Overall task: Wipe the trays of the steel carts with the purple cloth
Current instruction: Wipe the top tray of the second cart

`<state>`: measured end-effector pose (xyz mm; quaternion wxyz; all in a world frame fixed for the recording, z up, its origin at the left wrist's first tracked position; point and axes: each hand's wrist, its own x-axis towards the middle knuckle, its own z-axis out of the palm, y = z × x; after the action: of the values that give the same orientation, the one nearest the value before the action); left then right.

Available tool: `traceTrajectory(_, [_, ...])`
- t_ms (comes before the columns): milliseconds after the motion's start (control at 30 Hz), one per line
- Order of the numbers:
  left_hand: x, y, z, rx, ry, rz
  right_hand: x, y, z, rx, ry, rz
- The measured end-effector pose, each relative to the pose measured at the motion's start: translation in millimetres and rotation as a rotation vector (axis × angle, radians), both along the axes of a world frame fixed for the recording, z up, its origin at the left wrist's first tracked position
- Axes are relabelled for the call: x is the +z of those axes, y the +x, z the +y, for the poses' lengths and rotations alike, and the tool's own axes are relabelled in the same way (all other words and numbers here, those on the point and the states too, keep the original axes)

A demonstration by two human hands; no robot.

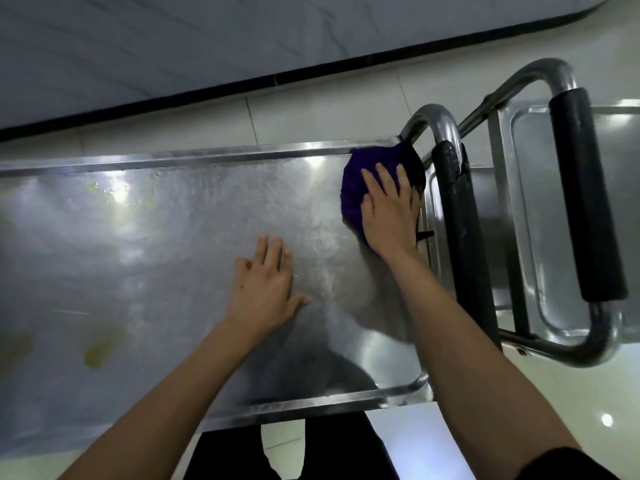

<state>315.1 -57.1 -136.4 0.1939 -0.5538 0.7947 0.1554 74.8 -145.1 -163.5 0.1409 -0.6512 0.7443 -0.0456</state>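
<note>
A steel cart's top tray (166, 244) fills the middle of the head view, with wet streaks and yellowish smears on its left part. The purple cloth (360, 178) lies bunched in the tray's far right corner. My right hand (388, 209) presses flat on the cloth with straight fingers. My left hand (266, 282) rests flat on the bare tray surface, nearer to me and left of the cloth.
The cart's black-gripped handle (460, 230) stands right beside the cloth. A second steel cart (540, 216) with its own black-gripped handle (585, 192) is parked close on the right. A wall with a black skirting (207, 91) runs behind. My dark trousers show below the tray.
</note>
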Motion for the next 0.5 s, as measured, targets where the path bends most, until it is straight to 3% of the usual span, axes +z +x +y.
traceTrajectory(500, [15, 20, -3, -0.046, -0.062, 0.095, 11, 67, 138, -0.143, 0.092, -0.080])
